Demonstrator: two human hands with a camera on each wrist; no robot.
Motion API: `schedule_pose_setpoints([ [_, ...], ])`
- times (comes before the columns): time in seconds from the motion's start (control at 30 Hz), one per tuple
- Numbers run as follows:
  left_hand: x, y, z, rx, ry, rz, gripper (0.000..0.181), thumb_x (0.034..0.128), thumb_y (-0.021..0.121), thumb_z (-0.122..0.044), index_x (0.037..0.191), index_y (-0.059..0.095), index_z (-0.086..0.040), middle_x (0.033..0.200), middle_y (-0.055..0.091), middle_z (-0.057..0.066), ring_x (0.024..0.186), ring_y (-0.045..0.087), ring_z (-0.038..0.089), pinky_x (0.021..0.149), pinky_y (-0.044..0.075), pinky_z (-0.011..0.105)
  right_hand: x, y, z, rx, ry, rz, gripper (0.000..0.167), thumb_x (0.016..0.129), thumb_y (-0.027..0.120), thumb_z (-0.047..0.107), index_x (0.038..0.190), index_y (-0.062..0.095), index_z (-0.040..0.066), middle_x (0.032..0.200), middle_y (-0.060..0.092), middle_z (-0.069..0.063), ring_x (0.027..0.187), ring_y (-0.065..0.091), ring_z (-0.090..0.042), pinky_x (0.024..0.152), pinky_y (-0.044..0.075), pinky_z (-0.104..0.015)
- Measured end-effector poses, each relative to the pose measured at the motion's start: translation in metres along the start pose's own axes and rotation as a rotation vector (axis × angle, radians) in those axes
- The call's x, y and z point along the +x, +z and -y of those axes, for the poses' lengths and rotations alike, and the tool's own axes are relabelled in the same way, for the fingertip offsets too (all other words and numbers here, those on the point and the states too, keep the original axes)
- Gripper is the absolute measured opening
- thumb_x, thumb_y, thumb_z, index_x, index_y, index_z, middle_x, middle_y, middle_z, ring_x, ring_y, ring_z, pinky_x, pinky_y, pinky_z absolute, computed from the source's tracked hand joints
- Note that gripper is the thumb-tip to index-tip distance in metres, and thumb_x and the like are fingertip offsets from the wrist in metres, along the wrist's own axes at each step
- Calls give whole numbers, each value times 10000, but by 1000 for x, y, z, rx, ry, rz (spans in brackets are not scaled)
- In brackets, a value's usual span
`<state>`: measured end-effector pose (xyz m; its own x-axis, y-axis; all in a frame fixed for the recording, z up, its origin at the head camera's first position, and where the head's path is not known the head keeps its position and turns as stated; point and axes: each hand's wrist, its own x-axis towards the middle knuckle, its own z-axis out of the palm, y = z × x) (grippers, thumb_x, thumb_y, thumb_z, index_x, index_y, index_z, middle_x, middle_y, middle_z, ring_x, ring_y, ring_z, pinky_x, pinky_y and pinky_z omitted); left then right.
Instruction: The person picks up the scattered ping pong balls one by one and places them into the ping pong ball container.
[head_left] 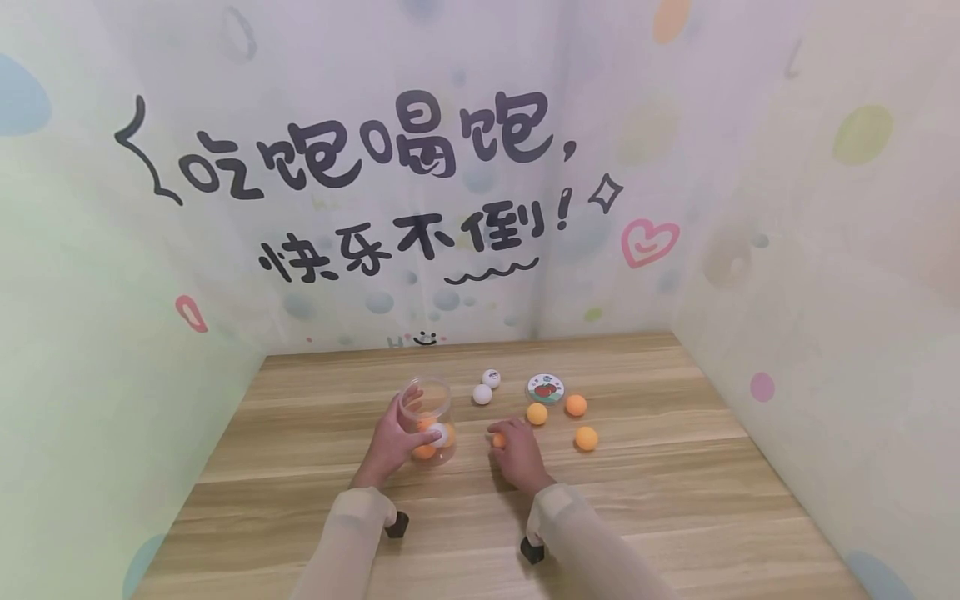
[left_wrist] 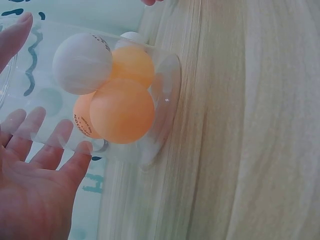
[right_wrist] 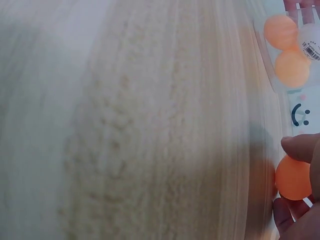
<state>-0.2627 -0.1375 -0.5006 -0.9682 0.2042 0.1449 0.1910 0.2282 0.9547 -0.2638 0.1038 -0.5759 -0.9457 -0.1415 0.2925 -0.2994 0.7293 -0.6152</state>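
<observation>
A clear plastic jar point(head_left: 426, 402) stands upright and lidless on the wooden table, with several orange balls point(left_wrist: 122, 111) and a white ball point(left_wrist: 82, 63) at its bottom. My left hand point(head_left: 392, 440) grips the jar from its left side, thumb in front and fingers round the back. To the right of the jar, my right hand point(head_left: 519, 454) pinches an orange ping-pong ball point(right_wrist: 293, 177) between thumb and fingers, low at the tabletop. In the head view most of that ball is hidden by the hand.
Two white balls, one the nearer white ball point(head_left: 482, 394), lie behind and between the hands. A round printed lid point(head_left: 546, 388) lies at the back right. Three loose orange balls, among them the rightmost ball point(head_left: 587, 438), sit right of my right hand. Printed walls point(head_left: 480, 308) enclose the table.
</observation>
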Motion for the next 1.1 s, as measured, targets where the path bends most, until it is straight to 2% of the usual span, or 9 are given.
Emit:
schedule_pose_setpoints([
  [0.23, 0, 0, 0, 6, -1, 0, 909, 752, 825, -42, 1489, 295, 3, 1493, 378, 212, 1356, 359, 408, 1065, 363, 499, 0, 0, 0, 41, 50, 28, 271, 801, 761, 71, 1062, 689, 62, 1024, 613, -94, 987, 542, -285, 862, 471, -432],
  [0.4, 1, 0, -1, 14, -5, -1, 909, 755, 822, -41, 1489, 288, 12, 1493, 375, 216, 1355, 359, 411, 1062, 369, 499, -1, -2, 4, 62, 44, 28, 258, 815, 777, 140, 1047, 694, 64, 993, 597, -68, 954, 542, -252, 821, 477, -406],
  [0.63, 13, 1, 33, -1, -9, -21, 947, 730, 851, -69, 1499, 299, -52, 1503, 383, 164, 1364, 359, 383, 1075, 347, 514, -1, -1, 6, 116, 110, 59, 274, 832, 783, 211, 1057, 694, 81, 1007, 572, -38, 927, 531, -207, 801, 485, -376],
  [0.7, 14, 1, 37, 4, -4, -27, 954, 723, 862, -97, 1499, 308, -75, 1497, 401, 136, 1361, 375, 360, 1073, 356, 505, 0, 0, 7, 138, 127, 62, 288, 833, 783, 221, 1070, 691, 86, 1028, 571, -38, 944, 533, -205, 822, 486, -384],
  [0.93, 15, 2, 39, 10, 11, -47, 964, 706, 878, -141, 1495, 327, -99, 1478, 433, 89, 1344, 407, 331, 1055, 382, 499, 0, 1, 10, 184, 90, 20, 390, 810, 802, 179, 1144, 652, 45, 1131, 598, -112, 1045, 561, -280, 906, 484, -456],
  [1.1, 13, 1, 34, 15, -6, -37, 943, 722, 866, -109, 1494, 324, -98, 1485, 421, 112, 1355, 391, 335, 1064, 375, 489, 1, 1, 14, 206, 83, 7, 400, 807, 803, 154, 1157, 649, 36, 1149, 603, -131, 1059, 561, -293, 919, 480, -462],
])
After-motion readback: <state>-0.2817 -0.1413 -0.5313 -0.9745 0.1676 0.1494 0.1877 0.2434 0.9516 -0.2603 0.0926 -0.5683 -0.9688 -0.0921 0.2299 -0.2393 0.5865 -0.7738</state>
